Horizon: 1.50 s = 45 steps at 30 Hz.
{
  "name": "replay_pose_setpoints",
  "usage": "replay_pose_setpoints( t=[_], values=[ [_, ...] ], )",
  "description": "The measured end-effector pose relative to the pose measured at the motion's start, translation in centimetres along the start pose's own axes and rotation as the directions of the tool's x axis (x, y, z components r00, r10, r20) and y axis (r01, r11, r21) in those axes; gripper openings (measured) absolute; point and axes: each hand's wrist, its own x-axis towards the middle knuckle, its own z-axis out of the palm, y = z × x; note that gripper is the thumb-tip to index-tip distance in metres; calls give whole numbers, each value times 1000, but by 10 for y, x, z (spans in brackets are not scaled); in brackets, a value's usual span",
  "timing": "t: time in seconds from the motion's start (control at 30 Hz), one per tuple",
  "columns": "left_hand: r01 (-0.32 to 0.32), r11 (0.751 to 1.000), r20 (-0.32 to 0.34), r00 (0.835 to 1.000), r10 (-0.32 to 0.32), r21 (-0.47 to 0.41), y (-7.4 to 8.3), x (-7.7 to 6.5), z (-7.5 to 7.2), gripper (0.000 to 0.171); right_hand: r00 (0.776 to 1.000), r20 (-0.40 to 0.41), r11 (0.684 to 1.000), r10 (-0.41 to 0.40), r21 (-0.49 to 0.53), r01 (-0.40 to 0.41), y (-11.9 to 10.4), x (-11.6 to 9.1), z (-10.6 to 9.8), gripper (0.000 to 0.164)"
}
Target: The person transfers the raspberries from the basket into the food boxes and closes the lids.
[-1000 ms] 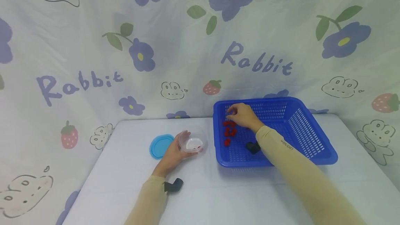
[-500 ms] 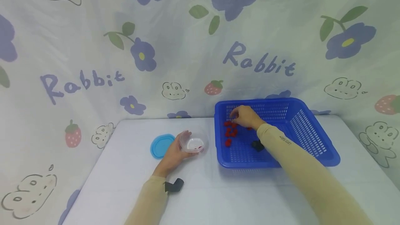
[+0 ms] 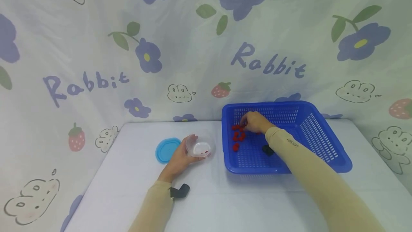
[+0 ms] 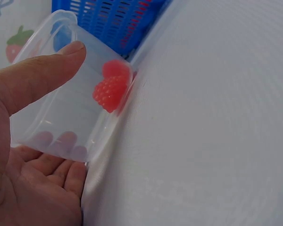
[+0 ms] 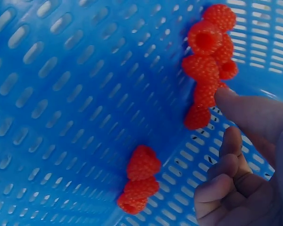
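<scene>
Just below the centre of the head view, the left hand point(image 3: 180, 156) grips a clear plastic round-cornered container point(image 4: 70, 108), its thumb lying along the near wall and its fingers showing through the far one in the left wrist view. At least two red, bumpy berries point(image 4: 111, 92) sit in the container, near its base. Whether that base touches the white cloth-covered tabletop point(image 3: 206, 203) is not clear. A flat light-blue plastic lid point(image 3: 164, 149) lies on the tabletop just to the left.

Right of centre, the right hand point(image 3: 255, 121) reaches into a rectangular blue plastic basket point(image 3: 257, 170) with slotted walls. Most of the red raspberries with bumpy skins point(image 5: 200, 68) are strung along one inner edge of the basket, a longer cluster at the upper right of the right wrist view and a smaller one at the lower middle. There the thumb tip meets the longer cluster while the other visible fingers are bent inward; whether a berry is pinched cannot be told, as the thumb hides the spot.

The step in hand looks to be picking a berry out of the basket. The next move seems to call for a light, sure pinch on a single berry, without dragging its neighbours, with the container held steady and its mouth uncovered.
</scene>
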Motion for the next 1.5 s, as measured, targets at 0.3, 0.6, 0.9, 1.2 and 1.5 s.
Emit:
replay_pose_setpoints(
  t=[0.3, 0.6, 0.9, 1.2, 1.5],
  values=[
    [8, 1000, 2, 1000, -8, 7, 0, -1, -1, 94, 999, 17, 998, 45, -47, -44, -3, 0, 6, 27],
    [23, 1000, 5, 1000, -23, 0, 2, -2, -1, 92, 1000, -5, 984, 29, -176, -29, -4, 0, 13, 33],
    [18, 1000, 9, 1000, -18, -18, 3, -2, -1, 92, 998, -3, 982, 69, -173, -69, -5, 1, 16, 25],
    [7, 1000, 5, 1000, -7, -27, 4, -2, -1, 90, 998, -14, 984, 65, -165, -67, -4, 3, 17, 24],
    [19, 1000, 8, 1000, -19, -8, 3, -2, -1, 92, 997, -46, 988, 66, -136, -72, -1, 2, 12, 24]
  ],
)
